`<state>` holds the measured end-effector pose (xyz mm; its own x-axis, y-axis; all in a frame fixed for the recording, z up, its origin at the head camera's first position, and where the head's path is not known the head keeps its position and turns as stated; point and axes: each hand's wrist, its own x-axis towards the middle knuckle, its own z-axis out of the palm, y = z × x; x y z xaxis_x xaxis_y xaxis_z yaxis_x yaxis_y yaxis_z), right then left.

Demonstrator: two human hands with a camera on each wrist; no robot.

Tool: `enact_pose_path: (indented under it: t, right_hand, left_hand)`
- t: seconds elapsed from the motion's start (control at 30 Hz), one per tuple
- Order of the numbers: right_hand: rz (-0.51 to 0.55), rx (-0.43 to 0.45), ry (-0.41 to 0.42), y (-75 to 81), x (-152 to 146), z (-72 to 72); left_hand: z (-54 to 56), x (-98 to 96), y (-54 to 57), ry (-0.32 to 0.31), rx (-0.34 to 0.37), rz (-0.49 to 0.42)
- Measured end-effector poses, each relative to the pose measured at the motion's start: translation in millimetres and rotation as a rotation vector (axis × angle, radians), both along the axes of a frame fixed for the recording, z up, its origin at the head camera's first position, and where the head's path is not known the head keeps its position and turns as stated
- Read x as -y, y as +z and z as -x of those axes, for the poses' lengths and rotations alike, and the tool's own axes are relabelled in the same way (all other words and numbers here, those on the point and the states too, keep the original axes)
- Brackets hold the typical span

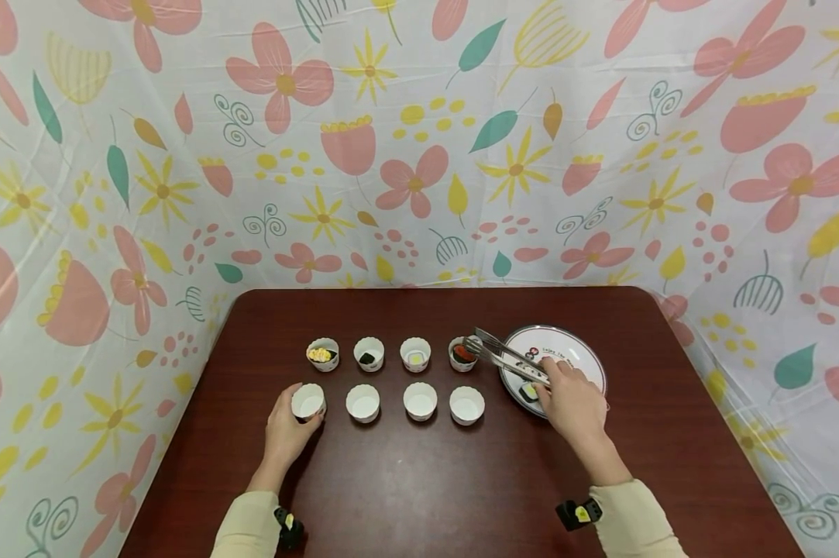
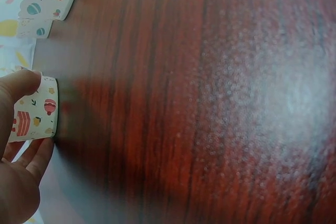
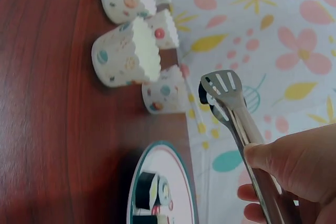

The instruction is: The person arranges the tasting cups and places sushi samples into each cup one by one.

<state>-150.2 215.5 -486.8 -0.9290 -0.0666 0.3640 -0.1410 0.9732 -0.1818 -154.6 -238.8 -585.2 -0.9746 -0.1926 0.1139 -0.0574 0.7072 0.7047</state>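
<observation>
My left hand point(image 1: 285, 428) grips a small white paper baking cup point(image 1: 309, 401) at the left end of the front row, thumb and fingers round its sides. In the left wrist view its printed wall shows. My right hand point(image 1: 574, 399) holds metal tongs point(image 1: 510, 359) with slotted tips. Between the tips in the right wrist view is a small dark and white piece point(image 3: 203, 95), mostly hidden; it looks like sushi. In the head view the tips lie over the edge of a back-row cup point(image 1: 463, 364) with an orange-red topped piece inside.
Right of the cups sits a round white plate point(image 1: 596, 363), partly under my right hand, with sushi rolls point(image 3: 147, 190) on it. Back-row cups hold a yellow-topped piece point(image 1: 321, 355), a dark piece point(image 1: 367, 359) and a pale yellow piece point(image 1: 415, 358). More cups point(image 1: 420, 401) stand in front.
</observation>
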Motion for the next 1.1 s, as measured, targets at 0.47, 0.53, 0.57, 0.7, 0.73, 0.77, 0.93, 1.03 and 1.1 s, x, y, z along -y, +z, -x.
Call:
enact_pose_path:
  t: [0.47,0.53,0.57,0.7,0.73,0.77,0.93,1.03,1.1]
  right_hand:
    - [-0.025,-0.058,0.099,3.0,41,11.5]
    - [-0.037,-0.065,0.114,1.3,46,14.1]
    - [-0.040,-0.073,0.123,1.6,49,15.0]
    - [-0.053,-0.093,0.148,4.5,61,18.0]
    - [-0.059,-0.093,0.152,5.3,64,18.7]
    - [-0.068,-0.091,0.157,6.2,67,19.3]
    - [-0.084,-0.101,0.184,9.0,83,21.8]
    - [-0.087,-0.114,0.204,10.0,93,23.1]
    - [-0.095,-0.112,0.213,10.7,100,23.6]
  left_hand:
    - [-1.8,-0.2,-1.5,-0.002,-0.008,0.006]
    - [-1.8,0.1,-1.8,-0.001,-0.004,0.009]
    - [-1.7,0.1,-1.7,-0.001,-0.002,0.011]
    - [-1.1,-0.4,-0.8,0.002,0.014,0.011]
    - [-1.0,-0.7,-0.2,0.004,0.017,0.008]
    - [-0.9,-0.9,0.2,0.005,0.021,0.006]
    - [-0.7,-1.2,1.5,0.006,0.025,0.001]
    - [-0.9,-0.8,1.0,0.005,0.025,-0.001]
    - [-1.1,-0.6,0.7,0.004,0.026,-0.001]
